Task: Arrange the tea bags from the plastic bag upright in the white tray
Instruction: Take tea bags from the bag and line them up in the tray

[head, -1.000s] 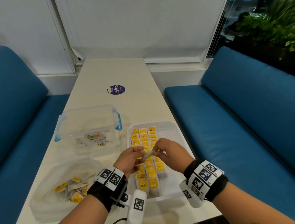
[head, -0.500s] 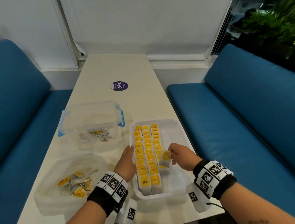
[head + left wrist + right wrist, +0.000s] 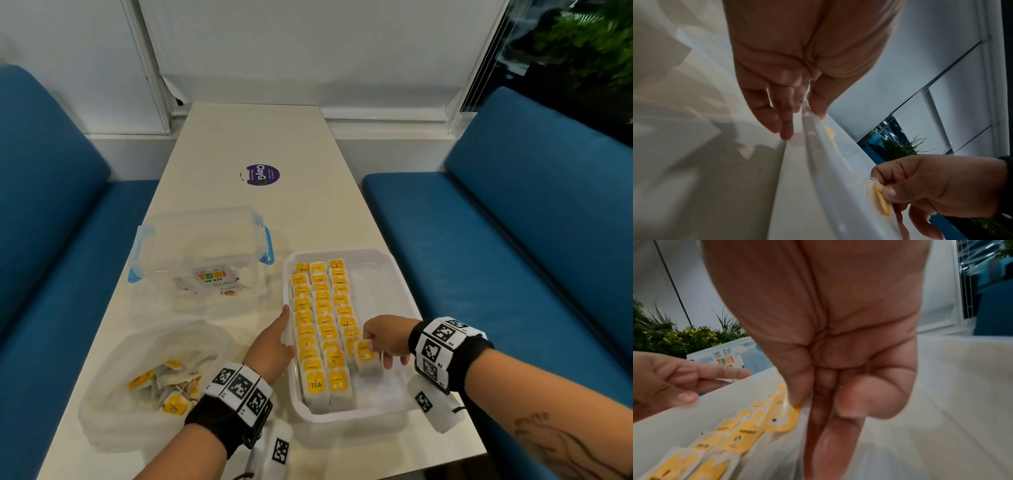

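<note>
The white tray (image 3: 342, 416) holds three rows of upright yellow-labelled tea bags (image 3: 322, 318). My right hand (image 3: 371, 347) pinches one tea bag (image 3: 365, 357) by its top and holds it upright at the near end of the right row. The right wrist view shows that tea bag (image 3: 783, 420) between thumb and fingers. My left hand (image 3: 286, 329) grips the tray's left rim, with the thumb on top of the rim (image 3: 828, 178) and the fingers outside. At the lower left lies the plastic bag (image 3: 113, 387) with several loose tea bags (image 3: 171, 387).
A clear lidded box with blue clips (image 3: 202, 253) stands behind the bag, left of the tray. A purple sticker (image 3: 262, 174) lies further up the table. Blue sofas (image 3: 513, 274) flank the table. The tray's right half shows bare floor.
Both hands held one tea bag above the tray. My right hand then carried it down to the near end of the right row, and my left hand moved to the tray's left rim.
</note>
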Available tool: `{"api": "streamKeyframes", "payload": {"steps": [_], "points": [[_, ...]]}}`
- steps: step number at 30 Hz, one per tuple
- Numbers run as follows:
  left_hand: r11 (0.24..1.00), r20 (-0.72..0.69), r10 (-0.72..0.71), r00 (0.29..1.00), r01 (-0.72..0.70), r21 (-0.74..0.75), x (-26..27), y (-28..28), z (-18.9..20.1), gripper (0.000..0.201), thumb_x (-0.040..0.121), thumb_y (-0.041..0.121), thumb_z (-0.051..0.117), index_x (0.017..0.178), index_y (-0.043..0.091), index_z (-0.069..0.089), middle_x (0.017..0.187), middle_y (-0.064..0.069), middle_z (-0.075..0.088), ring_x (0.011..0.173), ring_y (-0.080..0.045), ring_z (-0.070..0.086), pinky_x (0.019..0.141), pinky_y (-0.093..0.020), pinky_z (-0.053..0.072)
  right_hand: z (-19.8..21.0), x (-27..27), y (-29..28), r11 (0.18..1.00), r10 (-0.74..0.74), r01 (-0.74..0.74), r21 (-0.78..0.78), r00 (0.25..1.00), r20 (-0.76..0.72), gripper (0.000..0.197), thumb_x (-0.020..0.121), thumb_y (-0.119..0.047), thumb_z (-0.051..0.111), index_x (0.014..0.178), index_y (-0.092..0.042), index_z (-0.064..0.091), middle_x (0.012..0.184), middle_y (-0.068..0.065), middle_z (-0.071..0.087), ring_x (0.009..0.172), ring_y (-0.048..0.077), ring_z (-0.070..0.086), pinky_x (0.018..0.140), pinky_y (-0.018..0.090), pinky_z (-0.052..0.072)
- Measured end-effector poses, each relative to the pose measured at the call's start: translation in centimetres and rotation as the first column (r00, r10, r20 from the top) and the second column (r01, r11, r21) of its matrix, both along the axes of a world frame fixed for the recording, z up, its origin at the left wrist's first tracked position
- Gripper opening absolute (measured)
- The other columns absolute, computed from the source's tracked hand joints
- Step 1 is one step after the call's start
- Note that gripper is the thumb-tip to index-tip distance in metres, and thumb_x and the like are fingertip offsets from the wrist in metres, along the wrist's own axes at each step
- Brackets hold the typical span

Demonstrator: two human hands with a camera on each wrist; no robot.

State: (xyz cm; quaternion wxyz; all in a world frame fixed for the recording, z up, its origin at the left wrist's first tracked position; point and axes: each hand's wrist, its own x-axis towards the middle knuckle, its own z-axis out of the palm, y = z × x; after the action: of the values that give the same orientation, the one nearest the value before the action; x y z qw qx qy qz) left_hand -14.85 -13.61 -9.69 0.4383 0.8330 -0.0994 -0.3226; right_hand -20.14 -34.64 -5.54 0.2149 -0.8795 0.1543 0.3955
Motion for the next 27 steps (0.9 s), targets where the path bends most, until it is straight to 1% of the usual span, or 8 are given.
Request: {"api": "streamKeyframes", "payload": {"steps": [7, 10, 14, 16, 19, 21, 24, 27], "points": [[1.0, 0.013, -0.02, 1.0, 0.02, -0.016, 0.0, 0.1, 0.2, 0.075, 0.093, 0.006, 0.05, 0.15, 0.025, 0.005, 0.151, 0.001, 0.032, 0.125, -0.028, 0.049, 0.103, -0.035, 0.042, -0.8, 1.2, 0.9, 0.996, -0.056, 0.066, 0.052, 0.983, -0.173, 0.007, 0.095, -0.007, 0.043, 0.101, -0.007, 0.047, 0.062, 0.004, 0.064, 0.058, 0.015, 0.061, 0.054, 0.025, 0.051], [1.0, 0.005, -0.023, 1.0, 0.023, -0.008, 0.1, 0.1, -0.1, 0.075, 0.093, 0.005, 0.049, 0.15, 0.026, 0.005, 0.151, 0.002, 0.032, 0.124, -0.028, 0.05, 0.103, -0.036, 0.042, -1.2, 1.9, 1.5, 1.0, -0.002, -0.006, -0.03, 0.97, -0.244, 0.029, 0.096, -0.012, 0.044, 0.115, 0.009, 0.053, 0.081, 0.012, 0.068, 0.043, 0.011, 0.06, 0.058, 0.026, 0.05], [0.999, 0.007, -0.046, 0.999, 0.046, 0.007, 0.3, 0.2, -0.4, 0.076, 0.093, 0.006, 0.049, 0.15, 0.027, 0.004, 0.15, 0.002, 0.034, 0.123, -0.027, 0.051, 0.104, -0.036, 0.042, -1.2, 2.7, 2.2, 0.982, 0.089, -0.121, -0.143, 0.972, -0.217, 0.03, 0.096, -0.019, 0.05, 0.07, -0.003, 0.054, 0.113, 0.019, 0.067, 0.029, 0.006, 0.052, 0.057, 0.024, 0.045], [0.998, 0.005, -0.062, 0.998, 0.062, 0.008, 0.4, 0.2, -0.5, 0.076, 0.093, 0.007, 0.05, 0.15, 0.028, 0.003, 0.151, 0.003, 0.032, 0.122, -0.023, 0.051, 0.105, -0.032, 0.04, -1.4, 2.9, 2.3, 0.975, 0.104, -0.145, -0.168, 0.968, -0.228, 0.035, 0.096, -0.02, 0.052, 0.063, -0.005, 0.051, 0.107, 0.02, 0.069, 0.04, 0.011, 0.055, 0.058, 0.025, 0.045], [0.997, 0.017, -0.075, 0.997, 0.075, 0.015, 0.5, 0.3, -0.6, 0.076, 0.093, 0.007, 0.05, 0.149, 0.028, 0.003, 0.152, 0.003, 0.031, 0.126, -0.02, 0.049, 0.107, -0.032, 0.038, -1.9, 3.1, 2.4, 0.977, 0.038, -0.095, -0.193, 0.959, -0.28, 0.037, 0.097, -0.021, 0.05, 0.065, -0.004, 0.054, 0.064, 0.015, 0.071, 0.036, 0.01, 0.055, 0.059, 0.027, 0.048], [0.996, 0.022, -0.082, 0.996, 0.081, 0.026, 0.5, 0.3, -0.7, 0.076, 0.093, 0.008, 0.05, 0.149, 0.029, 0.003, 0.152, 0.003, 0.031, 0.126, -0.022, 0.049, 0.108, -0.033, 0.038, -2.0, 3.2, 2.3, 0.98, 0.004, -0.055, -0.193, 0.966, -0.259, 0.035, 0.095, -0.02, 0.053, 0.064, -0.003, 0.054, 0.055, 0.007, 0.066, 0.041, 0.013, 0.057, 0.061, 0.029, 0.049], [0.995, 0.038, -0.091, 0.995, 0.089, 0.052, 0.3, 0.4, -0.7, 0.075, 0.094, 0.01, 0.049, 0.149, 0.03, 0.002, 0.153, 0.003, 0.028, 0.127, -0.022, 0.047, 0.108, -0.032, 0.037, -1.7, 3.3, 2.0, 0.977, 0.011, -0.053, -0.208, 0.98, -0.199, 0.032, 0.092, -0.018, 0.058, 0.064, -0.003, 0.055, 0.096, 0.015, 0.072, 0.053, 0.017, 0.057, 0.069, 0.031, 0.052], [0.995, 0.053, -0.082, 0.995, 0.078, 0.069, 0.1, 0.2, -0.5, 0.074, 0.094, 0.01, 0.049, 0.15, 0.026, 0.004, 0.153, 0.003, 0.028, 0.129, -0.021, 0.044, 0.109, -0.03, 0.035, -0.8, 3.4, 1.5, 0.979, -0.028, 0.009, -0.206, 0.995, -0.092, 0.025, 0.092, -0.019, 0.058, 0.074, -0.001, 0.056, 0.106, 0.017, 0.07, 0.054, 0.016, 0.058, 0.071, 0.03, 0.053]]}}
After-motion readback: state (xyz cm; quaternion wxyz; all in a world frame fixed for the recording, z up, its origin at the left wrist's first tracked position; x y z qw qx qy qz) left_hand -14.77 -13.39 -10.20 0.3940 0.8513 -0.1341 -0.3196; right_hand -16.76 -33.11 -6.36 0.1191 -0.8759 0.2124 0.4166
